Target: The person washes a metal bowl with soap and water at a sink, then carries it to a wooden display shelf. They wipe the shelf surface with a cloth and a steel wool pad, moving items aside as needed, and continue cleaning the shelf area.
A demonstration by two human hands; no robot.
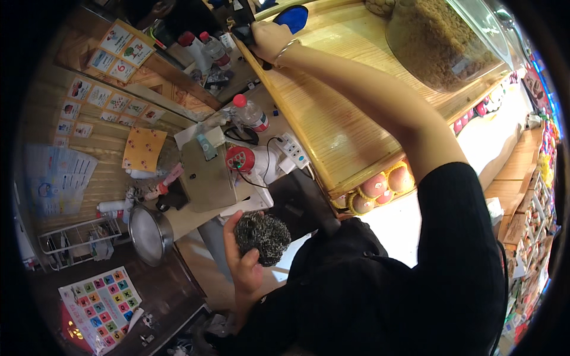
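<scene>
In my left hand [247, 267] I hold a dark, speckled, fibrous round mass [263, 238], fingers and thumb around its left side. It hangs over the floor beside the desk; its material is hard to tell. My right arm reaches out across the wooden display counter [338, 111]. At the counter's far left edge, my right hand [270, 42] is closed on a black object [242, 35], whose kind I cannot make out. A blue oval piece [291, 18] lies just beyond that hand; whether it touches the hand is unclear.
A plastic bottle [254, 116], a power strip [292, 149] and a red-and-white appliance [240, 159] stand on the desk. Netted fruit [374, 186] lines the counter's near end. A clear bin [438, 49] of brown fluffy food stands right. A metal bowl [150, 235] is tilted at left.
</scene>
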